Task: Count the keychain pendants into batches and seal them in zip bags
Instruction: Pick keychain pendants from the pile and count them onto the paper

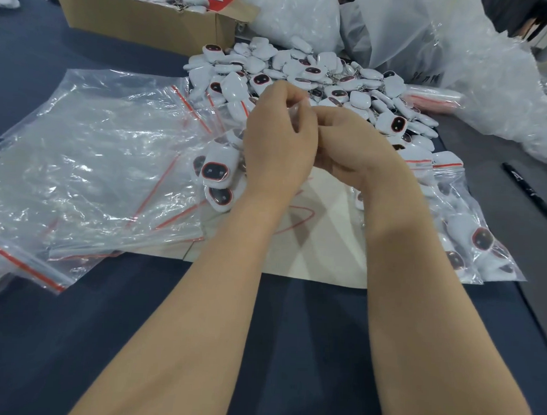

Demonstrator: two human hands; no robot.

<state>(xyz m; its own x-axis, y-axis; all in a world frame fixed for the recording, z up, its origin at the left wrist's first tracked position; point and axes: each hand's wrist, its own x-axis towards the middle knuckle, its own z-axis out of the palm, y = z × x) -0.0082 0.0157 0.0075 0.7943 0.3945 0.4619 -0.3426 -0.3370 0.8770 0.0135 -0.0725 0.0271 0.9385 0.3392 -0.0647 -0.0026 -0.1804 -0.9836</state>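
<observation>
A heap of white keychain pendants [306, 74] with dark oval faces lies at the middle back of the table. My left hand [278, 138] and my right hand [350, 148] meet in front of the heap, fingers curled, pinching the top edge of a clear zip bag [219, 173] that holds several pendants. The bag hangs below my left hand, partly hidden by it. A stack of empty zip bags [89, 155] with red seal strips spreads out on the left. Filled, sealed bags [471, 234] lie on the right.
A cardboard box [142, 16] of pendants stands at the back left. Large plastic sacks [430, 41] pile up at the back right. A black marker [530, 193] lies at the right edge. A white sheet of paper [314, 240] with red marks lies under my forearms.
</observation>
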